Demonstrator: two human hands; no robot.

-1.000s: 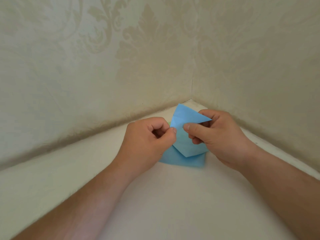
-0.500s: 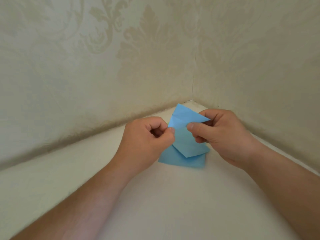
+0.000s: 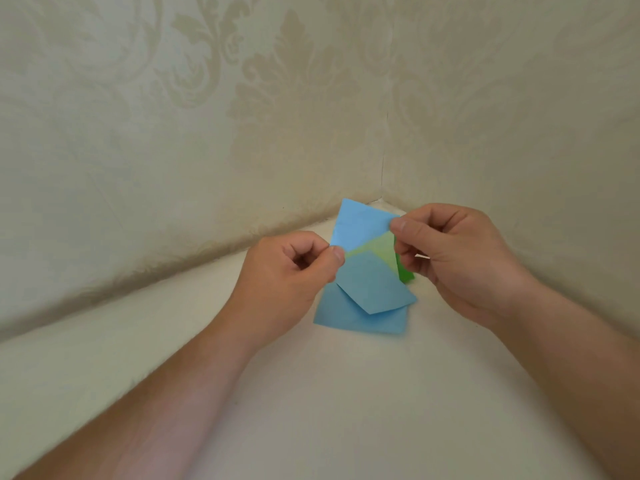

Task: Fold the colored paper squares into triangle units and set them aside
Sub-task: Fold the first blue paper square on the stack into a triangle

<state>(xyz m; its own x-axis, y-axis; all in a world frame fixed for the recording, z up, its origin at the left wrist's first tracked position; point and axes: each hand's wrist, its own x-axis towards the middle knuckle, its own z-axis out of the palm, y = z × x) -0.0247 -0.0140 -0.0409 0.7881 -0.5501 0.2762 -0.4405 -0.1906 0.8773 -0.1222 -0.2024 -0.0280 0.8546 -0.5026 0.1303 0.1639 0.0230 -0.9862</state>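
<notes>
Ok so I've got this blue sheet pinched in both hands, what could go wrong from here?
Both hands, left hand and right hand, pinch the blue sheet in mid-air, so the crease may land crooked without the white surface underneath. Pulling the pinched edges apart could tear it. It also hangs over the paper pile, which could get nudged.

head-worn view, down, close
</notes>
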